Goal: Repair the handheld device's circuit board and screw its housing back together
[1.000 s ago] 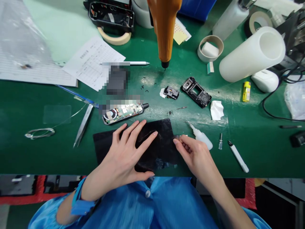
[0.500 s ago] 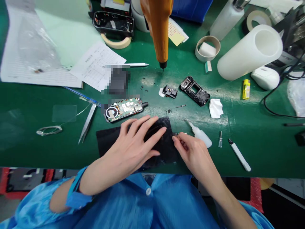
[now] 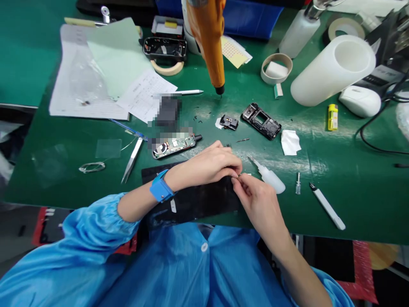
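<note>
The left hand [image 3: 222, 164], spread over the flat black rectangular sheet [image 3: 207, 198] half a second earlier, had gathered in and met the right hand [image 3: 258, 191] near the sheet's right edge. Both hands' thumbs and fingertips were closed in a pinch; what they held, if anything, could not be told. The sheet lay on the green tabletop [image 3: 367, 192], partly beneath the left forearm. The work was judged to have become a two-handed fingertip operation.
</note>
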`<state>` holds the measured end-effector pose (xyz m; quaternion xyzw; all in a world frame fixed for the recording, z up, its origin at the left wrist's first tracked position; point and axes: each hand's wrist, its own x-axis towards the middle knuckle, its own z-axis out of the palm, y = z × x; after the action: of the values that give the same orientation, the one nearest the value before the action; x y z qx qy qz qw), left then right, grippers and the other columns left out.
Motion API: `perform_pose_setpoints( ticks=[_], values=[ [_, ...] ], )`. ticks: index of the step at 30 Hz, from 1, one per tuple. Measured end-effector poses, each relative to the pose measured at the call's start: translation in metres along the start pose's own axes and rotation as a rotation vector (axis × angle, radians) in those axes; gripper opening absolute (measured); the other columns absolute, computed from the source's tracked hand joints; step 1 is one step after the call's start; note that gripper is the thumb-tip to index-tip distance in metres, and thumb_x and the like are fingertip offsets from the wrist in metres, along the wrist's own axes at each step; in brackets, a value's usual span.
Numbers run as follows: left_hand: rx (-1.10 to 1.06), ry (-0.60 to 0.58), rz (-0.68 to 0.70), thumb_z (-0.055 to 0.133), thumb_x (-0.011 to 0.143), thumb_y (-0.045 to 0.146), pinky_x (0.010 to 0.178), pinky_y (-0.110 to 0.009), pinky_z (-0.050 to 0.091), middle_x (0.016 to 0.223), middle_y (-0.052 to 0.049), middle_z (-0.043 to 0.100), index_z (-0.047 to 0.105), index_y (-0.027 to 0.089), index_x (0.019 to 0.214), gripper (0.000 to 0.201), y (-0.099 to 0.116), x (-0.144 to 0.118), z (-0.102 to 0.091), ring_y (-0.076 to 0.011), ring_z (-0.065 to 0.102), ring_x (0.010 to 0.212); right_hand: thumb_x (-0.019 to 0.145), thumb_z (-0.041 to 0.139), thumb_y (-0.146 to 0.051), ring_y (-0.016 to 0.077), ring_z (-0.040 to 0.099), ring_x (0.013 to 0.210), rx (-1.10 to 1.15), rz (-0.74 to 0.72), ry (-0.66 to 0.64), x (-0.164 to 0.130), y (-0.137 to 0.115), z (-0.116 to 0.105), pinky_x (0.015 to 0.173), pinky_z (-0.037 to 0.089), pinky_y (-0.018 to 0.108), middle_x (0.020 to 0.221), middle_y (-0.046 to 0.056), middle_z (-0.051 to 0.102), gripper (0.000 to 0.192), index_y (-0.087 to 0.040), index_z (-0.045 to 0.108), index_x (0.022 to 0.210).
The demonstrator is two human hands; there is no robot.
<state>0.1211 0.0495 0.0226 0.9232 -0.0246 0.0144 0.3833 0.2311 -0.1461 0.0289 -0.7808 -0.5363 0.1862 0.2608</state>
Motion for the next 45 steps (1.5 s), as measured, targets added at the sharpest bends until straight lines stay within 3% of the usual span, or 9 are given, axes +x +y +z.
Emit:
perform_pose_setpoints(
  ticks=[5,8,12,16,22,26,37,42,45],
  values=[
    [0.029,-0.009,0.054,0.054,0.116,0.023,0.091,-0.039,0.033,0.097,-0.002,0.079,0.073,0.020,0.099,0.025,-0.003,0.003,-0.001,-0.0211,0.066,0.095,0.116,0.058,-0.037,0.0100,0.047,0.052,0.010,0.008,0.110,-0.009,-0.001,0.003,0.056,0.034,0.026,0.065,-0.005,0.058,0.040,-0.023,0.056,0.079],
    [0.052,-0.015,0.108,0.051,0.117,0.024,0.091,-0.040,0.032,0.102,-0.004,0.081,0.075,0.022,0.100,0.029,-0.004,0.002,-0.003,-0.0224,0.066,0.098,0.113,0.067,-0.036,0.0096,0.049,0.053,0.008,-0.006,0.269,-0.017,0.002,-0.005,0.057,0.038,0.025,0.066,-0.006,0.059,0.033,-0.022,0.063,0.083],
    [0.034,-0.042,0.153,0.053,0.116,0.021,0.092,-0.040,0.031,0.109,-0.002,0.084,0.075,0.023,0.102,0.026,-0.007,0.001,-0.007,-0.0223,0.067,0.100,0.107,0.076,-0.036,0.0192,0.066,0.085,-0.203,-0.008,0.563,-0.027,0.021,-0.013,0.080,0.051,0.032,0.094,0.005,0.071,0.017,-0.019,0.071,0.108],
    [0.016,-0.074,0.171,0.056,0.117,0.028,0.091,-0.040,0.031,0.112,-0.003,0.085,0.077,0.022,0.101,0.027,-0.009,0.002,-0.010,-0.0221,0.068,0.102,0.104,0.076,-0.052,0.0325,0.066,0.115,-0.307,0.023,0.517,-0.034,0.046,-0.008,0.101,0.052,0.049,0.124,0.015,0.069,0.049,-0.020,0.067,0.139],
    [-0.008,-0.111,0.176,0.056,0.118,0.032,0.092,-0.040,0.031,0.116,-0.004,0.085,0.080,0.023,0.104,0.030,-0.009,0.003,-0.011,-0.0219,0.070,0.106,0.110,0.068,-0.049,0.0277,0.066,0.105,-0.237,0.051,0.467,-0.037,0.056,0.002,0.095,0.051,0.043,0.115,0.011,0.070,0.034,-0.020,0.068,0.129],
    [-0.080,-0.120,0.207,0.064,0.115,0.029,0.093,-0.039,0.032,0.120,-0.003,0.085,0.082,0.024,0.113,0.019,-0.009,0.003,-0.011,-0.0207,0.072,0.110,0.110,0.066,-0.052,0.0255,0.069,0.101,-0.182,0.093,0.524,-0.038,0.054,0.003,0.088,0.053,0.040,0.113,0.010,0.075,0.035,-0.020,0.069,0.125],
    [-0.019,-0.117,0.193,0.056,0.117,0.024,0.093,-0.041,0.031,0.102,-0.002,0.085,0.076,0.023,0.097,0.028,-0.006,0.007,-0.003,-0.0207,0.066,0.095,0.112,0.055,-0.066,0.0161,0.060,0.062,0.188,0.339,0.745,-0.069,0.026,0.000,0.061,0.046,0.031,0.079,0.002,0.072,0.052,-0.017,0.074,0.108],
    [0.037,-0.075,0.258,0.056,0.114,0.016,0.092,-0.042,0.032,0.094,0.000,0.080,0.076,0.022,0.096,0.028,-0.007,0.006,0.002,-0.0214,0.062,0.094,0.104,0.072,-0.067,0.0151,0.061,0.057,0.421,0.301,0.921,-0.086,0.017,0.007,0.055,0.045,0.028,0.071,-0.002,0.071,0.049,-0.018,0.072,0.111],
    [0.103,-0.061,0.260,0.055,0.114,0.014,0.091,-0.042,0.032,0.096,-0.002,0.078,0.078,0.022,0.095,0.030,-0.005,0.005,0.002,-0.0242,0.059,0.101,0.099,0.078,-0.068,0.0154,0.064,0.057,0.444,0.312,0.921,-0.097,0.016,0.010,0.054,0.049,0.027,0.071,-0.002,0.072,0.051,-0.019,0.071,0.109]
  ],
)
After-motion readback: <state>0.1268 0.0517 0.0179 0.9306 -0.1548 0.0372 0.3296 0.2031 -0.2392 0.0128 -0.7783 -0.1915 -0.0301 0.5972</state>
